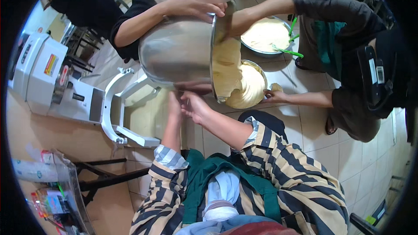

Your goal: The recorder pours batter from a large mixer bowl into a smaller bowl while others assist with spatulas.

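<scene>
A large stainless-steel mixing bowl [178,49] is tipped on its side, its mouth facing right. Pale yellow batter [225,68] pours over its lower rim into a smaller bowl [264,75], which is heaped with batter. My left hand [175,102] reaches up to the tilted bowl's underside, its fingertips partly hidden. Beside it, touching or nearly touching it, my right hand [195,106] supports the same underside, palm upward. Across from me, a co-worker's hand [199,6] holds the upper rim. Another co-worker's arm [261,11] reaches into the mouth, and that person's other hand [276,96] touches the smaller bowl.
A wide basin of batter [266,34] with green-handled utensils [289,51] stands on the tiled floor [284,124]. At left is a stand mixer [42,75] with a white bowl-support frame [109,111]. A dark-legged table [107,179] carrying assorted items is at lower left.
</scene>
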